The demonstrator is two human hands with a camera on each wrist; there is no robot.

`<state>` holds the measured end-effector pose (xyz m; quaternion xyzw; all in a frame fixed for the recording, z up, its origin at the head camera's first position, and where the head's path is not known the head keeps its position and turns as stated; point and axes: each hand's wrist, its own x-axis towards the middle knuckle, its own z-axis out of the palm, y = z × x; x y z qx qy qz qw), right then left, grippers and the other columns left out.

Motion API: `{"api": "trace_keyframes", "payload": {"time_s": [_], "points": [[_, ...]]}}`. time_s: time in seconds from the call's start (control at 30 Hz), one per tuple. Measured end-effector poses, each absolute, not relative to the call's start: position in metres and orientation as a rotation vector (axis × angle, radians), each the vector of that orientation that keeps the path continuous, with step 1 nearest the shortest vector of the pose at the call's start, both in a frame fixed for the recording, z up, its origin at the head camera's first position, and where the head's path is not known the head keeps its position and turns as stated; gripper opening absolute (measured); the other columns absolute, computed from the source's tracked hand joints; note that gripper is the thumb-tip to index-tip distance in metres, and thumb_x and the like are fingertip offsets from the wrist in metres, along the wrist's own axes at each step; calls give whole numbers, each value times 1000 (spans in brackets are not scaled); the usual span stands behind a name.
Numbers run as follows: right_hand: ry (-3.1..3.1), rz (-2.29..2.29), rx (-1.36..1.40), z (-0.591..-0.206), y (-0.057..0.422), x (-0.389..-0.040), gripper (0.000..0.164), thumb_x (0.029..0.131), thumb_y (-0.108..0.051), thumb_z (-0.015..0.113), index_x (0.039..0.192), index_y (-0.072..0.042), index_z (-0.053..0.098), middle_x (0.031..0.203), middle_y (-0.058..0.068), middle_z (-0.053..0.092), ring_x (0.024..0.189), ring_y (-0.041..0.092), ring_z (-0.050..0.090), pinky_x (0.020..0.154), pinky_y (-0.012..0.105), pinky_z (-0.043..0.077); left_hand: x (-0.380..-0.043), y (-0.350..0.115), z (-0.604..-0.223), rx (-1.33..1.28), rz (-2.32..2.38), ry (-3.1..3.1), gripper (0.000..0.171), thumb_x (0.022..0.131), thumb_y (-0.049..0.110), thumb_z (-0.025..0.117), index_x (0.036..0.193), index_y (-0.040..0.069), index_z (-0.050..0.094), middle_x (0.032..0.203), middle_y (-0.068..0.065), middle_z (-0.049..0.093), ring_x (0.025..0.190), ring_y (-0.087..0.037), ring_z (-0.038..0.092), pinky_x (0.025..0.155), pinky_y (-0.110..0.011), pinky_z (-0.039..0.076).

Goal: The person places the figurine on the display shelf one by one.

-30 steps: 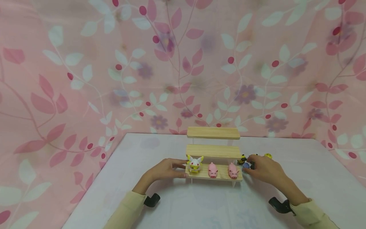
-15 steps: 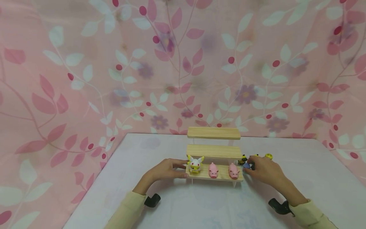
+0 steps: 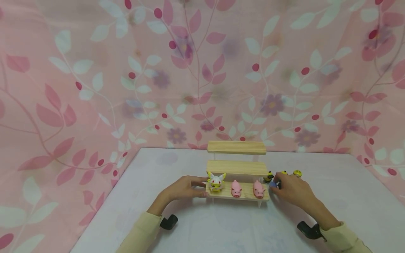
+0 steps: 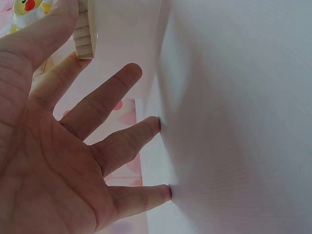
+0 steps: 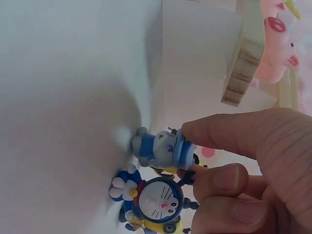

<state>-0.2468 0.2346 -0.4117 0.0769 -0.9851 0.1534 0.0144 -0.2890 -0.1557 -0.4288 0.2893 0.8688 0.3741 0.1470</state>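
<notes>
A three-tier wooden display shelf (image 3: 236, 168) stands on the table. My left hand (image 3: 183, 187) holds the left end of its lowest board with thumb and index finger. In the left wrist view, the other fingers are spread, two tips at the tabletop. My right hand (image 3: 294, 189) pinches a small grey-and-blue figurine in a blue hat (image 5: 165, 147), just right of the shelf. Its feet are close to the tabletop. Beside it is a Doraemon figurine (image 5: 158, 197). On the lowest board sit a white-and-yellow figurine (image 3: 216, 182) and two pink pigs (image 3: 235, 189).
Behind the right hand are a yellow-and-black figurine (image 3: 268, 176) and a yellow-topped figurine (image 3: 297, 173). The two upper boards rise behind the lowest one. A pink floral cloth (image 3: 202, 70) hangs behind the white-covered table (image 3: 177, 158).
My right fingertips have shifted very slightly rightward at the blue-hatted figurine. The left hand, the shelf and the figurines on it stay in place.
</notes>
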Motion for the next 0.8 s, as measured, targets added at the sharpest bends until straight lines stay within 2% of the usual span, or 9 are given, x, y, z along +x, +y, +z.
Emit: {"api": "trace_keyframes", "payload": {"time_s": [0.33, 0.8], "points": [[-3006, 481, 297, -407, 234, -237, 23, 85, -25, 73, 96, -6, 65, 64, -5, 53, 55, 13, 46, 46, 30, 38, -289, -156, -428, 825, 1065, 2507, 64, 85, 43, 76, 142, 20, 56, 127, 0, 65, 120, -21, 59, 99, -48, 45], [-2871, 440, 352, -375, 226, -206, 27, 85, -30, 76, 101, -9, 68, 61, -9, 49, 50, 10, 42, 43, 29, 35, -289, -156, -426, 830, 1086, 2491, 65, 85, 42, 77, 142, 18, 56, 130, -2, 64, 119, -19, 60, 99, -48, 44]]}}
